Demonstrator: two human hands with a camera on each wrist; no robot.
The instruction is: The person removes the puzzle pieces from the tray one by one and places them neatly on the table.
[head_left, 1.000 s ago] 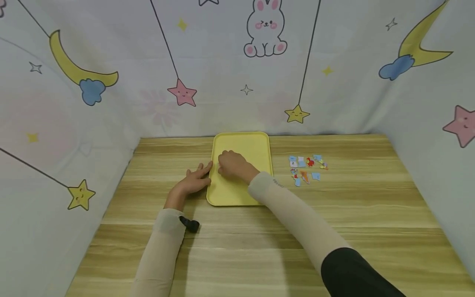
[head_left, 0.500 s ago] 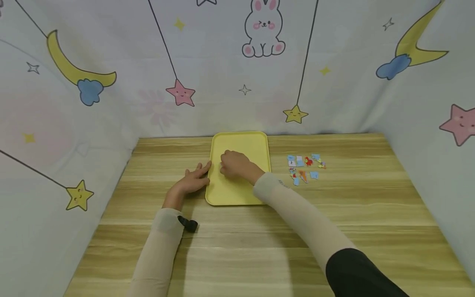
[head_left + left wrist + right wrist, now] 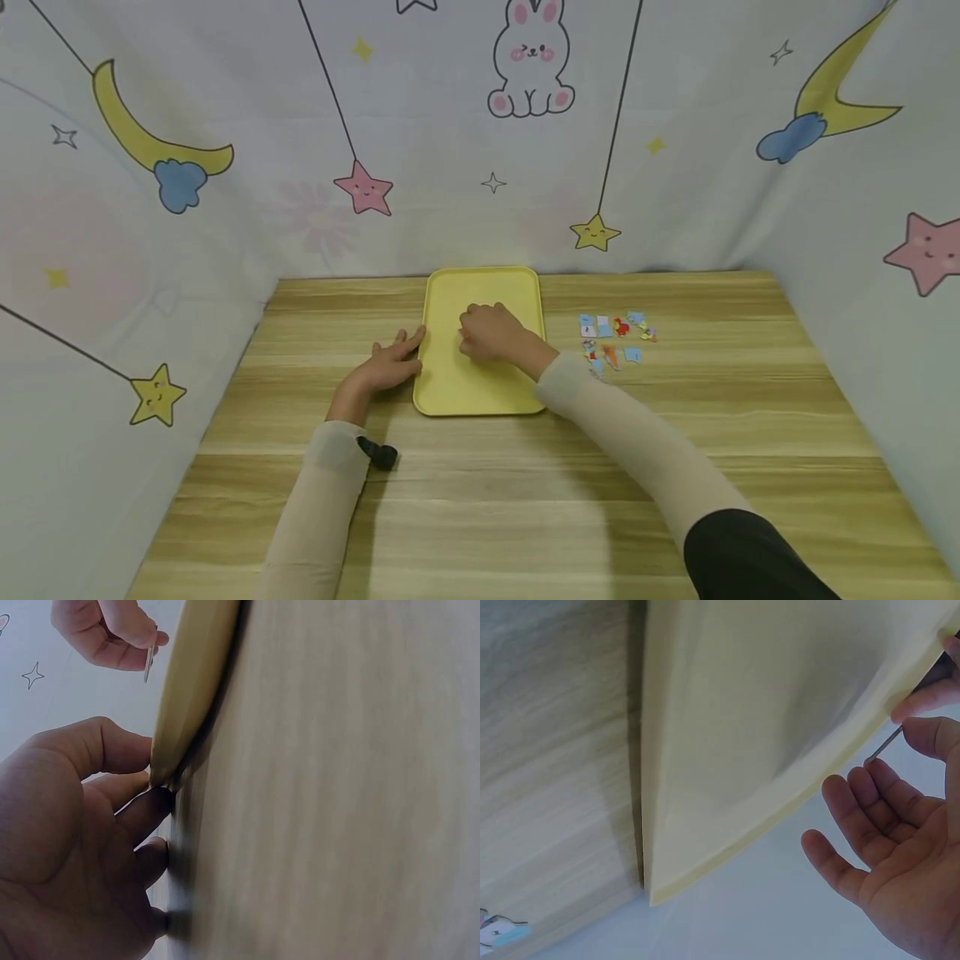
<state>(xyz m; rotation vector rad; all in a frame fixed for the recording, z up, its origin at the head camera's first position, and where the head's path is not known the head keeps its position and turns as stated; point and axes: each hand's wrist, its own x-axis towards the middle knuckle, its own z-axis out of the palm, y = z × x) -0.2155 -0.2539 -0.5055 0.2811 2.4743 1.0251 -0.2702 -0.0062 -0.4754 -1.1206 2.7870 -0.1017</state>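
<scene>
My right hand [image 3: 495, 335] is over the yellow tray [image 3: 480, 392], pinching a small thin flat piece [image 3: 886, 742] between thumb and fingertips. The piece [image 3: 149, 666] shows nearly edge-on in both wrist views, so its printed face is hidden; in the head view the hand covers most of it. At the tray's left side, my left hand [image 3: 386, 367] lies on the table with fingers spread. Its thumb and forefinger touch the tray's rim [image 3: 184, 697] in the left wrist view.
Several small colourful flat pieces [image 3: 621, 327] lie in a loose group on the wooden table [image 3: 480, 517], right of the tray. A white cloth backdrop [image 3: 442, 117] with stars, moons and a rabbit rises behind the table and along both sides.
My right hand has moved a little to the right over the tray with the thin piece. The left hand has stayed at the rim. The whole head view has shifted slightly.
</scene>
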